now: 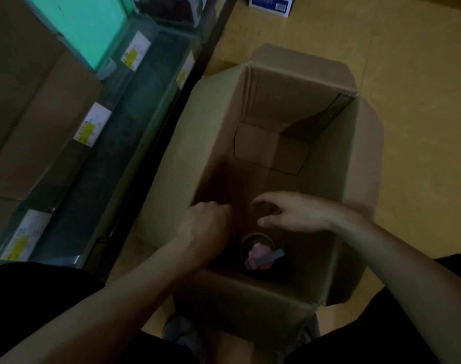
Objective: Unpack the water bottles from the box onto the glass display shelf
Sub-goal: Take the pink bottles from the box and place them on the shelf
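Note:
An open cardboard box (355, 158) stands on the floor below me, its far half bare. One water bottle (258, 252) with a pinkish lid and a grey strap stands upright near the box's near wall. My left hand (205, 227) reaches down into the box just left of that bottle, fingers curled downward over something hidden in the dark. My right hand (290, 212) hovers inside the box above and beyond the bottle, fingers spread and loosely bent, holding nothing. The glass display shelf (113, 143) runs along the left side of the box.
Price labels (92, 124) are stuck along the glass shelf edges. Large cardboard cartons (27, 101) sit on the shelving at far left. A white and blue carton (271, 5) lies on the yellow floor at the top. My shoe (179, 329) is beside the box's near flap.

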`<act>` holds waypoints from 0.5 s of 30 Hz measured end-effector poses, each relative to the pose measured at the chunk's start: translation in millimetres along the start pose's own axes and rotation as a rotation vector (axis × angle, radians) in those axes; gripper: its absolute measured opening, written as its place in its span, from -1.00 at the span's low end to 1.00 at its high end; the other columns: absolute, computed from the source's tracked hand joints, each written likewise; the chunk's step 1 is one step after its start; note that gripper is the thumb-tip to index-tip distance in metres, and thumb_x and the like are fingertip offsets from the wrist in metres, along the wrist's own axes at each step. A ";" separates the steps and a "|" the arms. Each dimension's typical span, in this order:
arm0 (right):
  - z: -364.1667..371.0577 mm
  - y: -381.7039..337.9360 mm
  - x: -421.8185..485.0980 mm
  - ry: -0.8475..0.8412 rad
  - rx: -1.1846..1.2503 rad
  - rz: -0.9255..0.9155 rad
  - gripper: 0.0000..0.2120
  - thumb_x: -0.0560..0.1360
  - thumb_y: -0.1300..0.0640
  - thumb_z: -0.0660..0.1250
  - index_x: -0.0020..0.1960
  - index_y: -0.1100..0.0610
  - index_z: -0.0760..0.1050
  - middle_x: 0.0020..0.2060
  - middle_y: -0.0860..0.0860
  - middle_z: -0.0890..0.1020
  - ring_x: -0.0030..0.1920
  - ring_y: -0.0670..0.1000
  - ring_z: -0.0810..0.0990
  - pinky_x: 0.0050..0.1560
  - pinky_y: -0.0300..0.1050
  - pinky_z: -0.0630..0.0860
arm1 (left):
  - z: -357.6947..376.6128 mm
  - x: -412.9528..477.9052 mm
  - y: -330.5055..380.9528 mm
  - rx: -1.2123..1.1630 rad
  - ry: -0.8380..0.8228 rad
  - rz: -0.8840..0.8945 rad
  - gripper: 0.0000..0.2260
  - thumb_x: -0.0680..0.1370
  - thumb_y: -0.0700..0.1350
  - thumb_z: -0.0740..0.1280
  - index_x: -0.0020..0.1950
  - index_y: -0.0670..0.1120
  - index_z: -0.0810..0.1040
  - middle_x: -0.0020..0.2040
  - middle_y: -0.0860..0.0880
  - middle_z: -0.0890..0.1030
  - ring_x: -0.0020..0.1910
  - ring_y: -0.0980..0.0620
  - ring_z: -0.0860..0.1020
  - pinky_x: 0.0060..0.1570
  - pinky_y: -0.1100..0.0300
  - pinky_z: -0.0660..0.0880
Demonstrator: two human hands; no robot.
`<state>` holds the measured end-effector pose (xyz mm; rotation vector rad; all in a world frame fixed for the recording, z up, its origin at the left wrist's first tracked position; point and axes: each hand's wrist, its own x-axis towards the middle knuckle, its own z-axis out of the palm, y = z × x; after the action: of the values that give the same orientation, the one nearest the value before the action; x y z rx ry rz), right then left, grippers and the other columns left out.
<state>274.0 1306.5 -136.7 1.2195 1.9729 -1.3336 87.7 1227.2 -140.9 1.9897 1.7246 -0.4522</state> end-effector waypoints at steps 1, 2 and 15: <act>0.1 -0.8 0.0 0.003 -0.007 -0.004 -0.46 0.64 -0.07 0.33 0.58 -0.08 0.28 0.43 -0.02 0.47 0.36 -0.02 0.48 0.37 -0.03 0.46 | -0.1 -0.4 -0.9 -0.039 0.040 0.006 -0.79 0.64 0.00 0.26 0.23 -0.04 0.50 0.08 -0.06 0.65 0.06 -0.11 0.64 -0.11 0.08 0.47; 0.4 -1.2 0.0 0.007 -0.014 -0.007 -0.45 0.64 -0.07 0.33 0.58 -0.08 0.28 0.44 -0.02 0.46 0.36 -0.02 0.48 0.37 -0.04 0.46 | -0.8 -0.4 -2.0 -0.099 0.082 0.011 -0.81 0.63 0.00 0.27 0.20 -0.03 0.49 0.05 -0.07 0.66 0.02 -0.12 0.64 -0.12 0.08 0.47; 4.4 -4.7 3.1 0.035 -0.021 0.025 -0.36 0.62 -0.03 0.36 0.62 -0.04 0.18 0.47 0.04 0.45 0.37 0.04 0.50 0.35 -0.05 0.46 | 1.9 18.4 -7.0 -0.874 0.277 -0.127 -0.89 0.57 -0.24 0.32 -0.06 -0.03 0.52 -0.15 -0.06 0.63 -0.15 -0.07 0.60 -0.18 0.05 0.53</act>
<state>267.9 1303.2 -138.6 1.2617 1.9845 -1.2839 83.8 1242.2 -153.2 1.3375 1.7718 0.5012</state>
